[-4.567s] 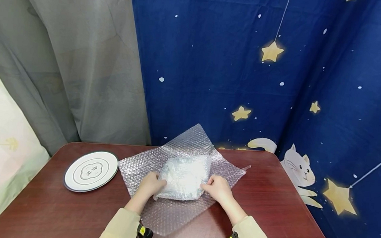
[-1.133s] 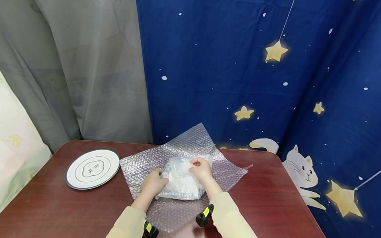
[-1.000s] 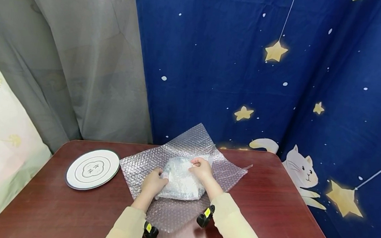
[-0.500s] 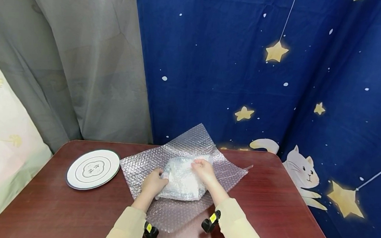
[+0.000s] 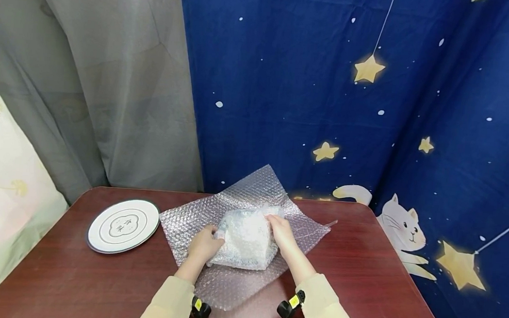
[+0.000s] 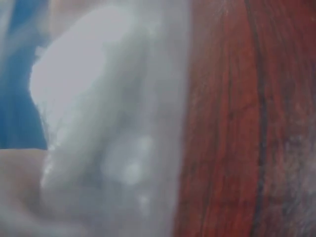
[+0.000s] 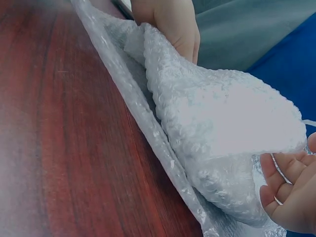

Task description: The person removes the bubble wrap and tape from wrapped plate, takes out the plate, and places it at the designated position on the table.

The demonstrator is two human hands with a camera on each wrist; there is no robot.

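A thick white bundle of bubble wrap lies on a larger, flat bubble wrap sheet in the middle of the table. Whatever the bundle contains is hidden. My left hand grips the bundle's left side, thumb on top. At the upper right edge, my right hand pinches a flap of the wrap. The right wrist view shows the flap's edge between thumb and bent fingers, with the puffy bundle standing raised above the sheet. In the left wrist view the wrap is blurred and very close.
A white plate with a dark rim and printed characters sits left of the sheet. The reddish-brown table backs onto grey and blue star-patterned curtains. The sheet's far corner rises against the blue curtain.
My right hand has shifted from the top of the bundle to its right edge, drawing the wrap's flap rightward. My left hand has stayed on the left side. Plate and sheet are unmoved.
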